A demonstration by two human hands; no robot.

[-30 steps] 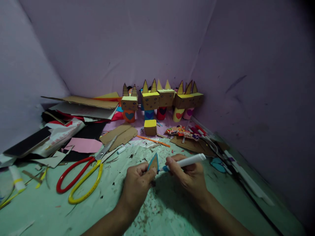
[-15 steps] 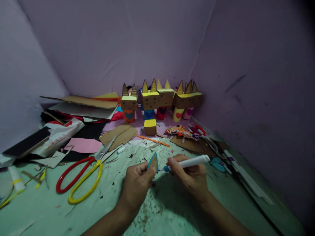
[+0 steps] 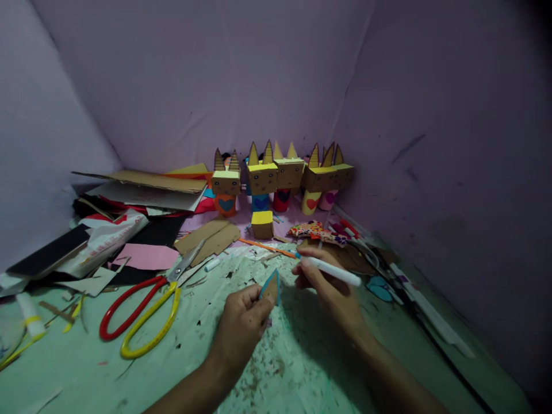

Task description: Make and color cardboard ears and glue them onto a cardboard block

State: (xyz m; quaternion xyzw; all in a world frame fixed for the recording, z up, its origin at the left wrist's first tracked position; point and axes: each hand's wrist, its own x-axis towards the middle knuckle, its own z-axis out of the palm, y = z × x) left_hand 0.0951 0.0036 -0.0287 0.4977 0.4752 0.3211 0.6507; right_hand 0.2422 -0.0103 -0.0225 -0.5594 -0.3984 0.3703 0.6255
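Observation:
Between the thumb and fingers of my left hand (image 3: pixel 242 322) is a small pointed cardboard piece (image 3: pixel 271 287), its tip up and its edges coloured blue. My right hand (image 3: pixel 330 290) grips a white marker (image 3: pixel 334 270) with a blue tip end, held apart from the cardboard piece and slightly higher. The marker's blue cap (image 3: pixel 212 264) seems to lie on the table beyond my left hand. A small box with a yellow top (image 3: pixel 263 225) stands farther back, in front of a row of cardboard-headed figures (image 3: pixel 262 178) with pointed ears.
Large scissors (image 3: pixel 150 310) with red and yellow handles lie open at the left. Stacked cardboard and paper (image 3: pixel 150 181) fill the back left. Patterned fabric (image 3: pixel 317 231) and a dark cable (image 3: pixel 440 339) are on the right. Purple-grey walls (image 3: pixel 276 69) enclose the table.
My right hand has lifted the marker up and away from the cardboard piece, its tip now pointing farther back. My left hand still holds the piece, turned slightly.

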